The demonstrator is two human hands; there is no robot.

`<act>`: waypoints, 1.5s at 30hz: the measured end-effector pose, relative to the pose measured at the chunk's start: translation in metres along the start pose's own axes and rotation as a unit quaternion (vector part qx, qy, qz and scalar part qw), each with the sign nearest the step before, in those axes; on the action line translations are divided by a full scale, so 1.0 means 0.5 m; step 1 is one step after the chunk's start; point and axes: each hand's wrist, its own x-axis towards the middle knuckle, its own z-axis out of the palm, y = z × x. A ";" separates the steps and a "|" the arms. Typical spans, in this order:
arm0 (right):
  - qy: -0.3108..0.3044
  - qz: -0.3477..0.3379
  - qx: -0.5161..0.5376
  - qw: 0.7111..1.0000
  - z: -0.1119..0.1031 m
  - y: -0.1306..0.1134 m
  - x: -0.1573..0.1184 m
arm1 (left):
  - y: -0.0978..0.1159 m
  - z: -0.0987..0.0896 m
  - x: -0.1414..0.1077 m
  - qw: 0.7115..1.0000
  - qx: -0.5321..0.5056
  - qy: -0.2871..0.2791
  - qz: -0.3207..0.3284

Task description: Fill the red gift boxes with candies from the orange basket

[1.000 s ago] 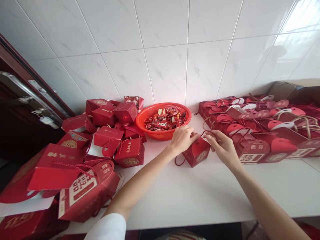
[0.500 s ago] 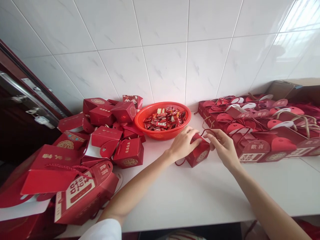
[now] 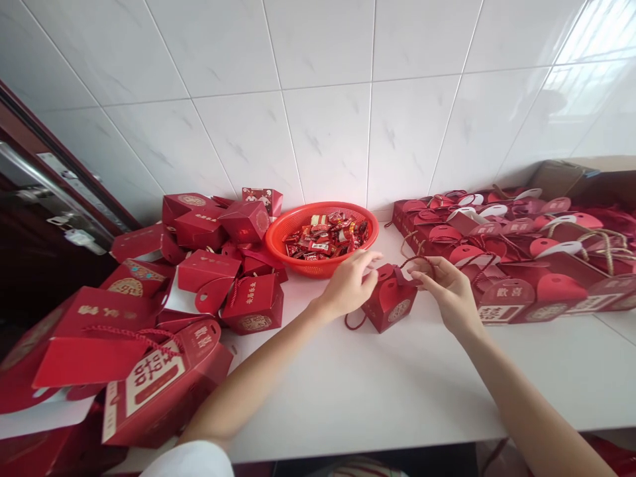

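A small red gift box (image 3: 388, 306) with a gold round emblem stands on the white counter between my hands, its top flaps raised and partly unfolded. My left hand (image 3: 350, 283) is at the box's left side, fingers apart, with the thumb close to a flap; whether it touches is hard to tell. At the upper right of the box, my right hand (image 3: 446, 286) pinches the red cord (image 3: 421, 259), which loops over its fingertips. Another loop of cord lies on the counter at the box's left. Behind my left hand sits a red plastic basket (image 3: 318, 267) of wrapped candies (image 3: 320, 237).
Red gift boxes (image 3: 253, 305) lie in a loose heap on the left. Rows of closed boxes with handles (image 3: 507, 301) stand on the right, near a cardboard carton (image 3: 561, 175). A tiled wall (image 3: 328, 146) rises behind the counter (image 3: 377, 391).
My left hand has let go of the box and drawn back left, its fingers spreading. The box's top flaps now stand up. My right hand stays at the cord, shifted slightly right.
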 end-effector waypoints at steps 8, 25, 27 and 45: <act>-0.042 0.041 0.037 0.998 -0.003 -0.019 0.021 | -0.035 -0.020 -0.061 0.967 -0.021 -0.167 -0.190; -0.224 0.091 -0.094 0.966 0.015 -0.103 0.054 | 0.114 -0.084 0.062 0.885 -0.393 -0.124 -0.215; -0.219 0.116 -0.085 0.965 0.016 -0.106 0.056 | 0.112 -0.069 0.068 0.898 -0.376 -0.113 -0.199; -0.227 0.112 -0.094 0.963 0.030 -0.088 0.062 | 0.053 -0.022 0.011 0.974 -0.199 -0.087 -0.067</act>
